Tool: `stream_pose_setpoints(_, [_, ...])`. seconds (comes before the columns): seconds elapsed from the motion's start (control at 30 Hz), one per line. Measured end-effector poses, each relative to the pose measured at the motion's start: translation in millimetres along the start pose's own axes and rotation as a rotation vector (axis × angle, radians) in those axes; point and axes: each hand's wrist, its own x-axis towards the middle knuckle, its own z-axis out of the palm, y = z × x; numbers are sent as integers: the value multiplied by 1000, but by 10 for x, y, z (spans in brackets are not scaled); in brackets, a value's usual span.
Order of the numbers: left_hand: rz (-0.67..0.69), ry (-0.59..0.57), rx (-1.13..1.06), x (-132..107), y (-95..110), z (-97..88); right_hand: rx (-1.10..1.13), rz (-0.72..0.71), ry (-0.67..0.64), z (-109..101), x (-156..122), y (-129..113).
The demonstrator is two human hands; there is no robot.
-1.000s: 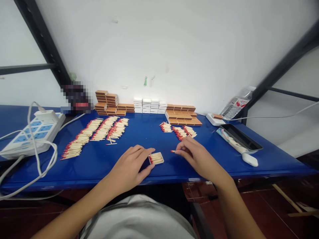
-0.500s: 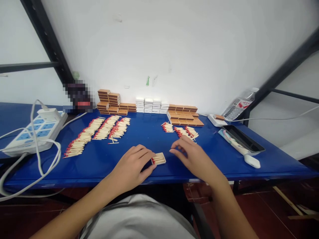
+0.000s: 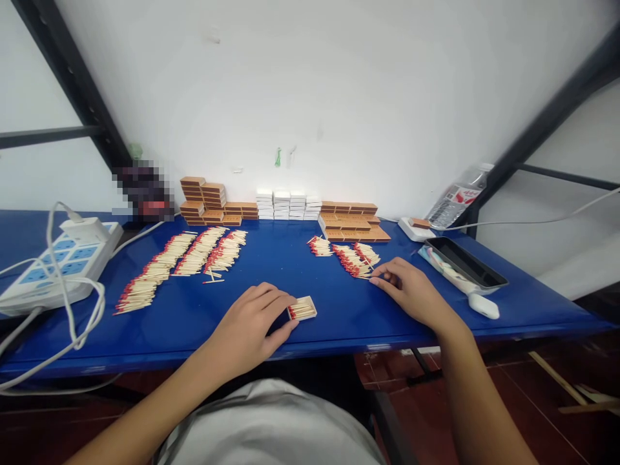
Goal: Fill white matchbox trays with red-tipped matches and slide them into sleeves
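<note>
Left hand [image 3: 256, 316]: as it rested near centre, it pinched the open white cardboard tray [image 3: 313, 306].
Right hand [image 3: 411, 289]: reached right-side red-tipped wooden matches [image 3: 349, 259]; pinch unclear.
Matches: picking, apparently; next move needed delicacy.

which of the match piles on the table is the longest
The leftmost match pile, nearest the power strip: it stretches in one slanting band clearly longer than any of the others.

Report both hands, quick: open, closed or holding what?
Left hand: holding one end of the white rectangular cardboard matchbox tray.
Right hand: at the red-tipped wooden matches; whether it grips one cannot be told.
</note>
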Motion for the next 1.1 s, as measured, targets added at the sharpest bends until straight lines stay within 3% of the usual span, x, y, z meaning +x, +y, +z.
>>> stream_pose_setpoints(0.37, [-6, 8, -1, 11, 10, -6, -5, 3, -47, 68, 38, -24])
stream_pose_setpoints(0.6, [-8, 9, -4, 3, 13, -9, -44, -8, -117, -30, 3, 5])
stream_pose_setpoints(0.87, [-4, 11, 5, 8, 9, -2, -70, -14, -57, -35, 0, 93])
stream_pose_setpoints(1.1, [-9, 11, 1, 0, 2, 2, -67, -39, -87, -4, 28, 61])
